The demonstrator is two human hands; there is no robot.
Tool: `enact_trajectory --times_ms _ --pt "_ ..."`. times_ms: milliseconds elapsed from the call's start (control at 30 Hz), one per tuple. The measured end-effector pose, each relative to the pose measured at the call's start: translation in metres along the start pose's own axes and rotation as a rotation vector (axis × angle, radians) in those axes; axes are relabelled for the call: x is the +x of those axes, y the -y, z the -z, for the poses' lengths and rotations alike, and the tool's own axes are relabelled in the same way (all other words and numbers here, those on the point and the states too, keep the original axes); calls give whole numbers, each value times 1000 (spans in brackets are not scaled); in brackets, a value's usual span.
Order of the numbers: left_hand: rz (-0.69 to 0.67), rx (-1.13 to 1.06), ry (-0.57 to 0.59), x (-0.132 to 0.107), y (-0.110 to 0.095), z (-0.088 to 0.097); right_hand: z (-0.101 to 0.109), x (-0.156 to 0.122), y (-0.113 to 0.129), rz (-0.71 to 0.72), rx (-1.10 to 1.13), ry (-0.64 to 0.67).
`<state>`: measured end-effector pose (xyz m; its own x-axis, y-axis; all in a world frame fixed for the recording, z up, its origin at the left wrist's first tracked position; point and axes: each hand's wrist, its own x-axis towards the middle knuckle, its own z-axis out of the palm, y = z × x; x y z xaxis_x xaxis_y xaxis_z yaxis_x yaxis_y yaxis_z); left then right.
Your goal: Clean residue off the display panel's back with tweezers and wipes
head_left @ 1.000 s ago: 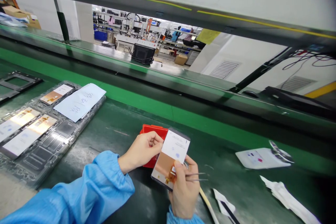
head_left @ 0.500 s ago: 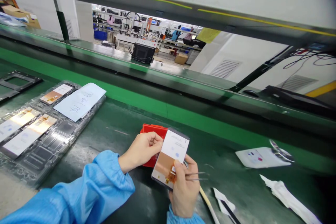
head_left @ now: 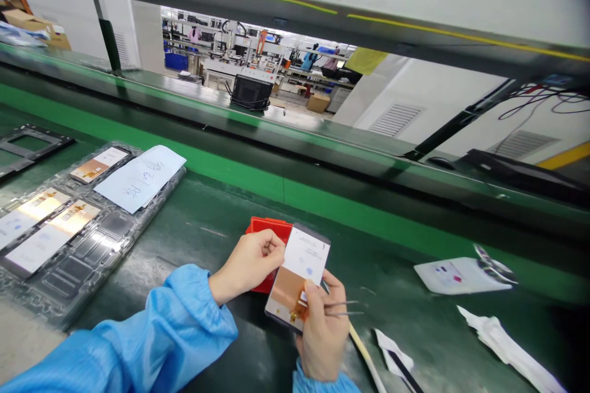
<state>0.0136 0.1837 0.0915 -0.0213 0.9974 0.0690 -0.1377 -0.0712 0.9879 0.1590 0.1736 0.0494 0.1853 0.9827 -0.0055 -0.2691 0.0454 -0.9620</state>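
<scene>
My right hand (head_left: pixel 323 325) grips a phone display panel (head_left: pixel 300 252), its thumb across the copper-coloured lower part with the small flex circuit. Tweezers (head_left: pixel 343 308) stick out from between the same hand's fingers, pointing right. My left hand (head_left: pixel 252 259) is closed in a pinch at the panel's left edge; what its fingertips hold, if anything, is hidden. Behind both, partly covered, a red box (head_left: pixel 262 226) stands on the green bench mat (head_left: pixel 207 215).
At left, a clear plastic tray (head_left: pixel 104 258) bears several display panels (head_left: pixel 53 236) and a handwritten paper slip (head_left: pixel 142 178). To the right lie a white packet (head_left: pixel 454 276), a crumpled white strip (head_left: pixel 507 344), a black-handled tool (head_left: pixel 403 371) and a cream tube (head_left: pixel 366 359). An overhead beam (head_left: pixel 295 18) crosses above.
The panel and my right hand with the tweezers have shifted very slightly left. My left hand keeps its pinch at the panel's edge, almost unmoved.
</scene>
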Motion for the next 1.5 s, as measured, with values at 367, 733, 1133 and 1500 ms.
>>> enact_trajectory --times_ms 367,733,1133,1500 --pt "-21 -1 48 -2 -1 0 0 0 3 -6 -14 1" --pt "-6 -49 86 -3 -6 -1 0 3 3 7 -24 9" --pt "41 -90 28 -3 -5 -2 -2 2 2 -50 12 35" --pt "55 -72 81 -5 -11 3 0 4 2 6 -16 28"
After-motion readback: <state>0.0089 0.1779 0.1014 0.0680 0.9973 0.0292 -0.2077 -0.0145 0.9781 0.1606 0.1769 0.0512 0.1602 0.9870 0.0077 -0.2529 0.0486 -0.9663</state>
